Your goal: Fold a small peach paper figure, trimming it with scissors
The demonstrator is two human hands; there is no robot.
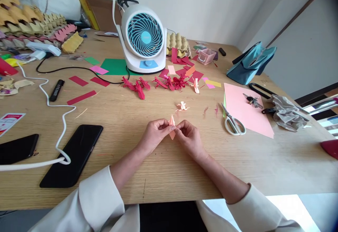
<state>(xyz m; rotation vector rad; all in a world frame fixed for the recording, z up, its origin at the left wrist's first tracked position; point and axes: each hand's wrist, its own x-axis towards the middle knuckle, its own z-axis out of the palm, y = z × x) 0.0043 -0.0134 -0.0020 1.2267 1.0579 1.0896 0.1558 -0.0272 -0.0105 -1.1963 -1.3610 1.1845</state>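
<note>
Between my two hands is a small folded piece of peach paper [171, 120], pointed at top and bottom. My left hand [156, 133] pinches its left side with thumb and fingers. On its right side, my right hand [190, 137] is closed on the paper with thumb and fingertips. Just beyond my hands lies a small peach folded paper figure [182, 106], and another pale one [195, 86] is farther back. Several crimson folded paper pieces [139, 89] lie in a row before the fan.
A white fan [145, 38] stands at the back. Scissors [233, 122] lie right, beside pink sheets [248, 108] with keys [253, 101]. A black phone [72, 154] with a white cable [64, 126] lies left. A teal bag [250, 64] stands back right.
</note>
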